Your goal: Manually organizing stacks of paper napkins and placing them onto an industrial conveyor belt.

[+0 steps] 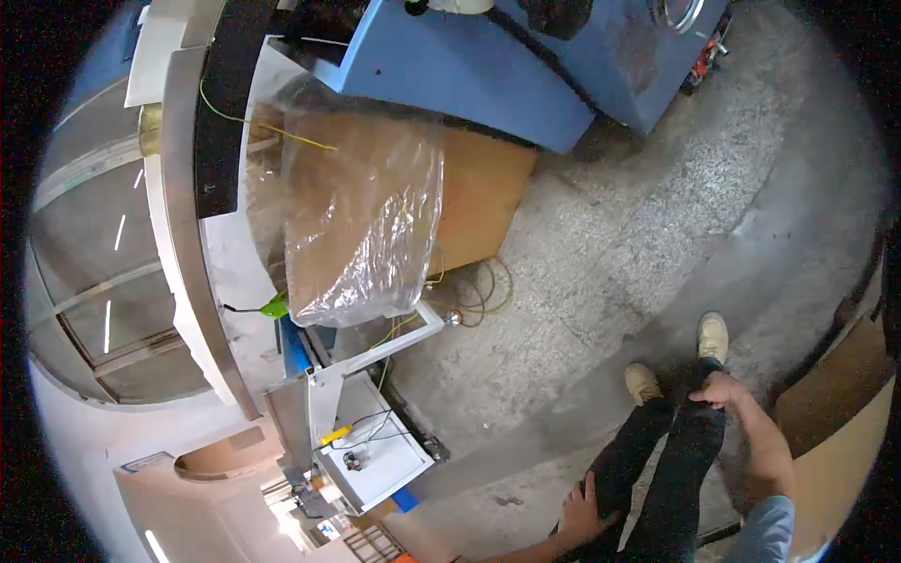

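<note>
Quietly, a left hand [589,512] and a right hand [718,388] rest on dark pants [683,479]

It looks like a quiet bit of the work, with no tool or part in either hand. I see nothing that shows a finished step close to the person, so I cannot tell how much is done. What is left is hard to tell too.

The left hand lies on the left thigh. Its thumb and fingers are spread apart, and it touches only the cloth. The right hand is near the right knee. Its fingers look bent, but it is too small to tell if they pinch the cloth or just lie on it. I see no other thing in that hand.

The pants are low and to the right in the view, and they go down to two pale shoes [713,338] on the gray floor [582,263]. Well apart from the hands, a clear plastic sheet [366,216] lies over a brown board [483,192], next to a big blue machine [460,70]. A white table [385,469] has a yellow tool [335,435] at its edge. Neither hand touches these.
</note>
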Motion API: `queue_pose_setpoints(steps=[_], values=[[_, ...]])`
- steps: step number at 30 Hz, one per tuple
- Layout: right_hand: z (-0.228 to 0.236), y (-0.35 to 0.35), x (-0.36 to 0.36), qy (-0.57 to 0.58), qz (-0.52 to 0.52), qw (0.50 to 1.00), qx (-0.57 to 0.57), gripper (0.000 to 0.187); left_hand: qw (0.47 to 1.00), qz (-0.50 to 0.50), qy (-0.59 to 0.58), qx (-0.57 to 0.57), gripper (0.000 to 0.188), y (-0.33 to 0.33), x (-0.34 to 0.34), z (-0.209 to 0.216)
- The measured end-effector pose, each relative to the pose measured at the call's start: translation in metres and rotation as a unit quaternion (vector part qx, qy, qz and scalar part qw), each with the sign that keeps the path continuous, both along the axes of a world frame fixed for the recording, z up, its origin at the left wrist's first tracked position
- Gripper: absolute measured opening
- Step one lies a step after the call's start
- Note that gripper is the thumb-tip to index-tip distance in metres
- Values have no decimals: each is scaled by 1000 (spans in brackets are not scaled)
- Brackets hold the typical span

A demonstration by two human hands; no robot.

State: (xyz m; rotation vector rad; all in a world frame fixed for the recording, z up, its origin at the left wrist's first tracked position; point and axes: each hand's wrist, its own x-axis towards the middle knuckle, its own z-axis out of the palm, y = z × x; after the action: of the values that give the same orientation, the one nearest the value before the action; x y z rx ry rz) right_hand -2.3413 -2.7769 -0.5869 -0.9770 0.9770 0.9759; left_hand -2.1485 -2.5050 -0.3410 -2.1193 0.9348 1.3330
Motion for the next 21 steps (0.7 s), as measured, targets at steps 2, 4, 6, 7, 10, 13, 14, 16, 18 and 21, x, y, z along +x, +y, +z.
queue_pose_setpoints(steps=[2,4,6,7,10,13,14,16,18,21], values=[[28,-30,-6,-151,-80,978,-120,34,999,3,5,-45,109,-13,-5,1],[63,-78,24,-288,-135,868,-382,30,999,-6,2,-33,109,-6,-6,-3],[159,-158,85,-243,-278,817,-443,28,1000,-11,-9,-13,108,4,-6,-2],[181,-189,107,-289,-359,697,-550,45,1000,-18,-4,-12,109,3,-7,-2],[279,-275,173,-330,-418,547,-646,67,1000,-22,3,-11,109,1,-7,2],[315,-313,200,-342,-389,511,-686,84,1000,-24,17,-7,111,-9,-13,2],[316,-318,208,-352,-395,510,-678,86,1000,-21,15,5,111,-10,-13,3],[318,-324,210,-334,-399,507,-688,84,998,-49,-5,-40,112,-2,-16,0],[328,-326,210,-336,-366,425,-757,81,994,-72,-32,-80,114,12,-16,-6],[341,-324,199,-325,-329,430,-775,67,993,-59,-23,-101,115,22,-16,-10]])
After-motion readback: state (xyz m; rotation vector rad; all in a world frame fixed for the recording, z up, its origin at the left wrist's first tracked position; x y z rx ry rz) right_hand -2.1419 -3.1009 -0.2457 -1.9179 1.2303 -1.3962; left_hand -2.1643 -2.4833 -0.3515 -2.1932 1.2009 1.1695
